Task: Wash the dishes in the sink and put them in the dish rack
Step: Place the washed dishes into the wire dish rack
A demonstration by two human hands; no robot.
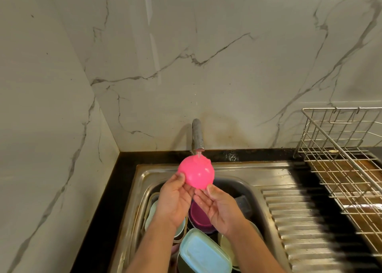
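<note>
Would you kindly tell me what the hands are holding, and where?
Both hands, left and right, hold the pink bowl by its lower sides.

Both hands raised together, left hand (173, 200) thumb up and gripping, right hand (219, 206) palm-up, thumb pinching

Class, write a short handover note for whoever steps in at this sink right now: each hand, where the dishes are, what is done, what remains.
Left hand and right hand together hold the pink bowl upside down under the running tap.
A purple bowl, a blue-lidded container and other dishes lie in the sink.
The dish rack on the right shows no dishes.
Left: finish rinsing, rack the bowl, wash the rest.
</note>
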